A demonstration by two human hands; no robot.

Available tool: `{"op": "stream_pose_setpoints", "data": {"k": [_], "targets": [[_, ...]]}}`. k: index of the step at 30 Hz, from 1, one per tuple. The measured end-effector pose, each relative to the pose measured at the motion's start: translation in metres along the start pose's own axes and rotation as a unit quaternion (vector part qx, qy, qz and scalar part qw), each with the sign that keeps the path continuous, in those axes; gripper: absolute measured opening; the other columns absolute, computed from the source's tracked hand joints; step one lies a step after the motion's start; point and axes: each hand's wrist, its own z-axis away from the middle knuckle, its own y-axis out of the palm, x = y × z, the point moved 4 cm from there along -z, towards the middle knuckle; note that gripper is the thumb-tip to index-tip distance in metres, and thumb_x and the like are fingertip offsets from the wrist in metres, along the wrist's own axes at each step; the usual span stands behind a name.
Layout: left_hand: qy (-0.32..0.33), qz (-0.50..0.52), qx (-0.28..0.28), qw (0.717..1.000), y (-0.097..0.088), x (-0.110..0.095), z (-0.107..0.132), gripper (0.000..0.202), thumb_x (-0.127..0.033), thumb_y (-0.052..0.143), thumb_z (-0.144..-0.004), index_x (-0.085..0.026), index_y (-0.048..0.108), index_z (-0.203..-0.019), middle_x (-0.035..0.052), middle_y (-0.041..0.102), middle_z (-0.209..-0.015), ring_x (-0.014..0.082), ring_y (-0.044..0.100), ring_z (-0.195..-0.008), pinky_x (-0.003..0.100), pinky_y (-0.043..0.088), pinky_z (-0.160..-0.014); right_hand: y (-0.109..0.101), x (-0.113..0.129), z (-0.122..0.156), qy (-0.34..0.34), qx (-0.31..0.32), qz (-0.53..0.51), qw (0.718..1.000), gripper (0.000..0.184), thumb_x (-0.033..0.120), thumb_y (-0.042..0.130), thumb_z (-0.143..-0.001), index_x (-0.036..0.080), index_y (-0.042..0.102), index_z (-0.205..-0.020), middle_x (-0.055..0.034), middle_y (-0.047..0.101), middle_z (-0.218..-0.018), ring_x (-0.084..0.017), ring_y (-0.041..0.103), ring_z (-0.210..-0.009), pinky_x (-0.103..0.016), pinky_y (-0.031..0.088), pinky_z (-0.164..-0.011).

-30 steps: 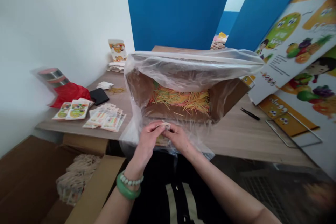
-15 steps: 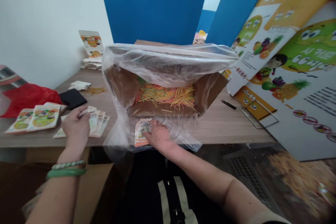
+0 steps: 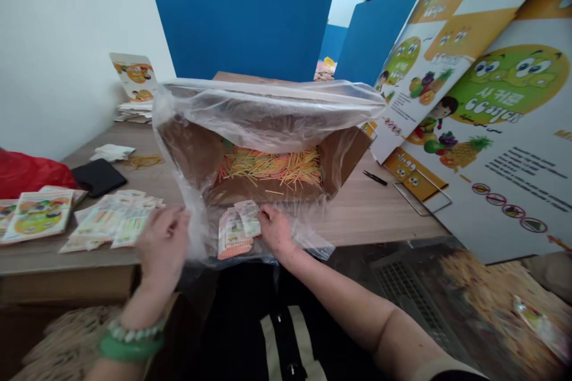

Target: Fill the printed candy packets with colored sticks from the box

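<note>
A cardboard box (image 3: 348,152) lined with clear plastic (image 3: 268,110) lies open toward me on the wooden table (image 3: 384,214); several thin coloured sticks (image 3: 272,166) are piled inside. A small stack of printed packets (image 3: 236,229) rests on the plastic at the box's front. My right hand (image 3: 276,231) touches the right side of that stack, fingers bent on the top packet. My left hand (image 3: 163,244) is blurred, near the table edge beside a spread of filled packets (image 3: 114,220), with nothing visible in it.
Larger printed pouches (image 3: 38,214), a black wallet (image 3: 98,177), red plastic (image 3: 27,172) and rubber bands (image 3: 143,161) lie left. A standing pouch (image 3: 134,77) is at the back. Printed cartons (image 3: 491,113) lean right, near a black pen (image 3: 374,177). Blue partitions (image 3: 241,12) stand behind.
My left hand carried a packet left to the spread pile, let it go and is coming back. My right hand stayed on the stack at the box front. The view shifted left.
</note>
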Motion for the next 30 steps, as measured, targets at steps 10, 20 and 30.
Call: {"op": "stream_pose_setpoints", "data": {"k": [10, 20, 30], "targets": [[-0.182, 0.216, 0.209, 0.936, 0.088, -0.039, 0.068, 0.034, -0.041, 0.076, -0.067, -0.019, 0.075, -0.093, 0.0060, 0.074, -0.083, 0.0257, 0.069, -0.073, 0.036, 0.057, -0.066, -0.044, 0.020, -0.030, -0.152, 0.019, 0.042, 0.987, 0.020, 0.025, 0.051, -0.093, 0.022, 0.069, -0.101, -0.0041, 0.068, -0.103, -0.018, 0.060, -0.098, -0.028, 0.046, -0.088], [0.319, -0.117, 0.318, 0.885, 0.180, -0.077, 0.098, 0.026, -0.013, 0.047, -0.084, -0.016, 0.072, -0.084, 0.0174, 0.061, -0.135, 0.0342, 0.058, -0.122, 0.050, 0.044, -0.105, -0.078, -0.012, -0.091, -0.107, 0.002, 0.359, 0.927, 0.026, 0.015, 0.048, -0.092, 0.013, 0.070, -0.105, -0.0145, 0.068, -0.109, -0.025, 0.062, -0.102, -0.033, 0.048, -0.085], [0.254, -0.130, 0.385, 0.878, 0.196, -0.068, 0.094, 0.025, -0.016, 0.054, -0.086, -0.021, 0.075, -0.100, 0.0077, 0.066, -0.131, 0.0332, 0.055, -0.126, 0.054, 0.040, -0.102, -0.095, -0.011, -0.084, -0.082, 0.009, 0.355, 0.931, 0.033, 0.045, 0.053, -0.097, 0.020, 0.068, -0.111, -0.0102, 0.068, -0.114, -0.023, 0.063, -0.103, -0.030, 0.048, -0.083]]}}
